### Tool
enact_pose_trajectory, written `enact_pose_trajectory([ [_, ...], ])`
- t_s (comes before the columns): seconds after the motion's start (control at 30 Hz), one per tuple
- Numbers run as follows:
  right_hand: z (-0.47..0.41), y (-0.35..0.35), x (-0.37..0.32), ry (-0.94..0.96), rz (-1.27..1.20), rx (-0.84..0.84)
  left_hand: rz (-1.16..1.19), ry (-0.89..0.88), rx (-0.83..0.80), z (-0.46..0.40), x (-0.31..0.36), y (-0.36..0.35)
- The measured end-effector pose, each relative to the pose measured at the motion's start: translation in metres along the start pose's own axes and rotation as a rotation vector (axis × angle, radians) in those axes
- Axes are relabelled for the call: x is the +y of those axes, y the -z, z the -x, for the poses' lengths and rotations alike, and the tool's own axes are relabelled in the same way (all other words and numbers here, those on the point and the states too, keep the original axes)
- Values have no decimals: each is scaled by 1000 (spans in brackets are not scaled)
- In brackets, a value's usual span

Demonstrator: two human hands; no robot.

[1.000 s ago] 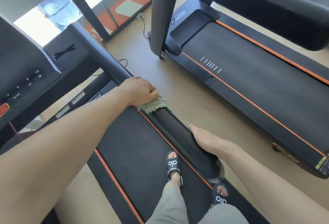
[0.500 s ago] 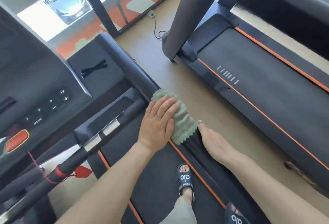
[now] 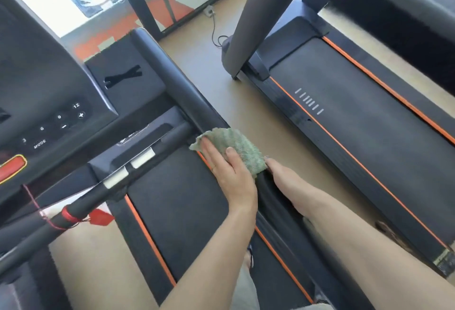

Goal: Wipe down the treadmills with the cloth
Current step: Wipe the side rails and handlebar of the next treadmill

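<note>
My left hand (image 3: 231,174) presses a green ribbed cloth (image 3: 237,143) with straight fingers onto the black right handrail (image 3: 172,75) of the treadmill I stand on. The cloth drapes over the rail near where the crossbar (image 3: 177,132) joins it. My right hand (image 3: 285,174) rests on the same rail just behind the cloth. Its thumb tip touches the cloth edge and its fingers are hidden over the rail's far side. The treadmill's belt (image 3: 179,206), edged in orange, lies below my arms.
The console (image 3: 49,102) with buttons and a red key sits at the left. A red tag (image 3: 99,217) hangs from the front bar. A second treadmill (image 3: 369,142) stands to the right across a strip of tan floor (image 3: 248,117), with a cable (image 3: 216,36) by the window.
My left hand has opened flat on the cloth and slid it up the handrail toward the console. My right hand followed up the rail behind it. The view tilted forward.
</note>
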State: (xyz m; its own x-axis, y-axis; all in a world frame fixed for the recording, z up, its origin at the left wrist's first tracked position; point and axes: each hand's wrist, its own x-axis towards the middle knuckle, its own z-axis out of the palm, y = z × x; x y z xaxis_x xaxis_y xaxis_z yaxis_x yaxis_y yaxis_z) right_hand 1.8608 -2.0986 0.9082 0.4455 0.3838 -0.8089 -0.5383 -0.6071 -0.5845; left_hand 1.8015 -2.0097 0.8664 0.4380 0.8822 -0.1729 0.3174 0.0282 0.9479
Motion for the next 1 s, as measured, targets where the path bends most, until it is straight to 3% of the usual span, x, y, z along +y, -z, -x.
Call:
enact_pose_trajectory([
  [0.17,9,-1,3,77,103,-34,371,772,3,55,-12,-3],
  [0.33,30,23,35,247,208,-178,443,930,-81,143,-23,-7],
  [0.57,64,62,113,346,168,-246,428,1003,99,258,-75,-22],
  [0.63,74,66,128,366,163,-250,292,827,147,288,-67,-34],
  [0.7,81,71,136,345,138,-245,66,354,176,314,-56,-50],
  [0.87,88,82,128,280,198,-265,-673,-459,-53,311,-54,-33],
  [0.93,87,85,121,173,96,-242,-819,-635,-176,280,-45,-20],
  [1.0,84,86,107,123,106,-206,-924,-675,-237,244,-29,-16],
])
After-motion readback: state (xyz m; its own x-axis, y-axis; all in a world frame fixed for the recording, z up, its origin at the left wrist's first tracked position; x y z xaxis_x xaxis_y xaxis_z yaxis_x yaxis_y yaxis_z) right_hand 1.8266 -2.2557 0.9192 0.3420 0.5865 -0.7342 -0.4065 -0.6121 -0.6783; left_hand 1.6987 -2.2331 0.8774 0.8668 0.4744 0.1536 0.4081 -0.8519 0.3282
